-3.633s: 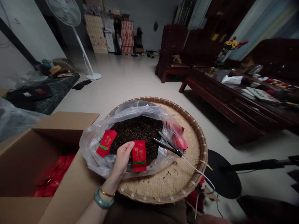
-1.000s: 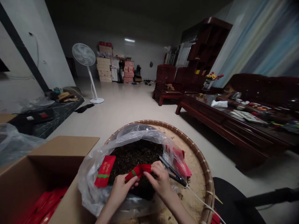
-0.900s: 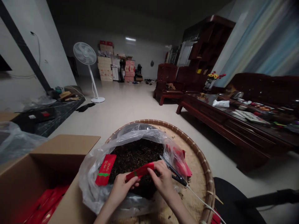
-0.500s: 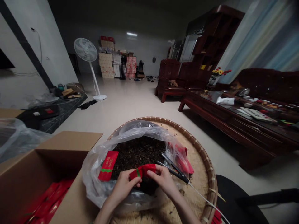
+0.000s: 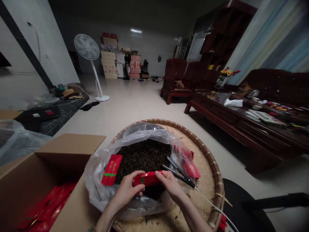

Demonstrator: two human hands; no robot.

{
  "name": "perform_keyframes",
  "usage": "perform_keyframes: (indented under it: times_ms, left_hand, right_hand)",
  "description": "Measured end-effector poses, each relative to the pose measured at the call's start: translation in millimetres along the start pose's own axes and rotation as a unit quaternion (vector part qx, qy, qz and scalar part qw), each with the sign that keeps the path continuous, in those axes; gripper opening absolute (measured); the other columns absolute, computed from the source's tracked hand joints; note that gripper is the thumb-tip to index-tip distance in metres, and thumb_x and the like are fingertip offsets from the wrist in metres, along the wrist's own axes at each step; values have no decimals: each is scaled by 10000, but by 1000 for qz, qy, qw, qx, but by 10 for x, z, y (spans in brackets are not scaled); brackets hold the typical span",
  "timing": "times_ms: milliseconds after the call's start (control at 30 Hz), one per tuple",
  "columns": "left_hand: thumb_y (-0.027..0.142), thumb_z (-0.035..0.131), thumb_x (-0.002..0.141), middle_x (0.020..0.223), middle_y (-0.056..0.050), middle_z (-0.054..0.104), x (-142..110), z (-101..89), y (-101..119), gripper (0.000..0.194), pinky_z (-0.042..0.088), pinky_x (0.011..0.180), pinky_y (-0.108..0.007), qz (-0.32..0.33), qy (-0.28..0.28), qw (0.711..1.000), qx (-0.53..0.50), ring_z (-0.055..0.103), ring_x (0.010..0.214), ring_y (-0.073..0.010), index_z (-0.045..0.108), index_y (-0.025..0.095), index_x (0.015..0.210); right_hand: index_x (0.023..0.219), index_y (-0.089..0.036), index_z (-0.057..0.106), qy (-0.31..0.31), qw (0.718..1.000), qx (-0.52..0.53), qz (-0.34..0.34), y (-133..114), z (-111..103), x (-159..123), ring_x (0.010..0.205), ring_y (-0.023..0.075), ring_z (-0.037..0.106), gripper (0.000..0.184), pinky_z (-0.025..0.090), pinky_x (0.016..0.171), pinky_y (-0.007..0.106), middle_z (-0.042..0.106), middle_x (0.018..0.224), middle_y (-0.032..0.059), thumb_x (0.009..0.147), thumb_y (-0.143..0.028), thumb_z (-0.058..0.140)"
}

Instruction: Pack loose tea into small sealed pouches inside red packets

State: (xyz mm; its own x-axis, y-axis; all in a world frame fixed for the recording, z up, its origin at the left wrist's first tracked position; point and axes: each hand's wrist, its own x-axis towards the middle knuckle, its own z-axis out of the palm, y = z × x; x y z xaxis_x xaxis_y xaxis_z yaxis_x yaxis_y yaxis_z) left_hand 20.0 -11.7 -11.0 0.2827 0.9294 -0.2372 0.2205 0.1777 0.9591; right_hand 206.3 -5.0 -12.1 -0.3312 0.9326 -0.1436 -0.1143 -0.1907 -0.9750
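Note:
Between my two hands a red tea packet with a green band lies sideways above the loose tea. My left hand pinches its banded end, and my right hand grips the other end. Dark tea leaves fill a clear plastic bag set on a round bamboo tray. Another red packet with gold lettering rests on the leaves at the left. To the right of my right hand lies a black hair-straightener-like sealer, its jaws apart, with a white cord.
A cardboard box at the left holds several red packets. More red packets lie under the bag's right side. A black round stand base is at the right. A white fan and a dark wooden table stand beyond.
Earlier my left hand alone held a packet upright; now both hands hold a packet sideways. Half a second ago it was bent in the middle; now it is straighter.

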Motion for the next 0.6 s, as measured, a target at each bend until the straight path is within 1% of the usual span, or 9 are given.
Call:
perform_keyframes:
  times_ms: [100,200,267,333,400,433,467,533,600]
  left_hand:
    - [197,601,663,697,-28,686,-1,-33,-1,547,497,568,-271,4,-12,1000,9,630,531,-159,507,104,1194]
    - [187,583,686,730,-26,694,-6,-82,-6,606,506,582,-279,5,-24,998,50,637,550,-166,449,128,1274]
    - [184,578,707,785,-31,701,-13,-98,-23,650,517,637,-307,40,17,990,135,647,620,-182,393,161,1330]
    - [191,605,710,995,-83,681,-26,-76,-44,700,504,777,-380,129,112,951,258,639,841,-233,353,187,1362]
    - [190,634,706,1271,-128,541,-41,-11,-61,724,427,919,-464,236,191,877,371,524,1093,-291,347,210,1371]
    - [179,630,714,1354,-128,465,-46,32,-67,710,395,954,-490,278,200,844,413,462,1159,-306,355,222,1368]
    - [158,611,730,1376,-120,442,-48,76,-74,684,391,957,-496,305,189,822,442,443,1168,-305,364,232,1364]
    - [99,551,754,1327,-110,497,-39,151,-94,640,427,928,-482,329,153,811,459,475,1111,-279,373,231,1355]
    - [50,510,749,1253,-107,556,-16,188,-127,623,456,905,-475,337,131,823,438,502,1067,-263,387,215,1337]
  right_hand:
    - [851,-142,720,3,1000,3,2,25,-4,-4,611,148,539,541,416,664,287,656,666,29,751,-637,525]
    - [872,-139,719,-38,998,-43,24,-2,-5,-27,584,129,481,546,376,606,255,642,660,23,752,-635,526]
    - [871,-147,722,-55,996,-64,35,-45,-3,-38,600,135,476,555,382,632,267,640,666,18,753,-647,511]
    - [890,-161,719,-37,997,-59,40,-87,9,-36,659,156,504,569,400,699,297,653,713,23,768,-659,471]
    - [942,-174,704,-12,998,-36,44,-106,41,-26,742,182,537,568,405,769,327,669,790,35,767,-660,467]
    - [971,-176,694,-6,999,-19,46,-104,66,-21,779,191,549,565,403,801,339,672,827,41,761,-655,480]
    - [996,-178,682,-7,999,-1,48,-96,97,-19,809,196,557,559,398,833,349,672,860,45,756,-647,498]
    - [1014,-181,671,-18,998,28,48,-69,168,-26,851,195,563,538,383,885,360,667,898,44,744,-626,536]
    - [983,-186,677,-24,998,33,41,-50,227,-46,869,192,560,509,374,908,362,664,899,33,737,-616,556]
